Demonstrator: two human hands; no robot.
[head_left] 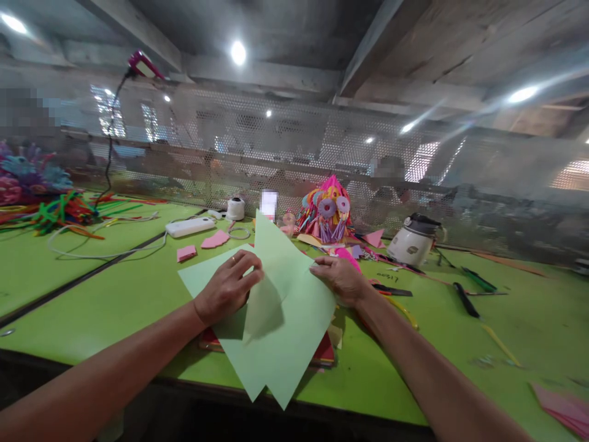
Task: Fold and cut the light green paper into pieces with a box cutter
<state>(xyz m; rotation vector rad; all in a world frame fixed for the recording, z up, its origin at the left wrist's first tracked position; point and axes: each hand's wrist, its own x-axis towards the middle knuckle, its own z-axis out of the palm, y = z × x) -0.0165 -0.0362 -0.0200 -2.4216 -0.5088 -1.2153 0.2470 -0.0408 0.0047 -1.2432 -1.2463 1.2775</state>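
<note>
Both hands hold light green paper [294, 337] above the front of the table. The paper overlaps in layers and has several pointed corners; whether it is one folded sheet or separate sheets I cannot tell. My left hand [234, 283] is closed, its thumb and fingers pinching a raised edge near the middle. At the upper right edge, my right hand [341, 279] grips the paper between thumb and fingers. Beneath it a dark red stack [324, 352] is partly hidden.
On the green table [138, 307] are a white power bank [190, 226], a thread spool [235, 209], pink paper pieces [215, 239], a colourful paper craft [326, 212] and a white kettle [413, 240]. Scissors [391, 290] and a black-handled tool [465, 299] lie to the right.
</note>
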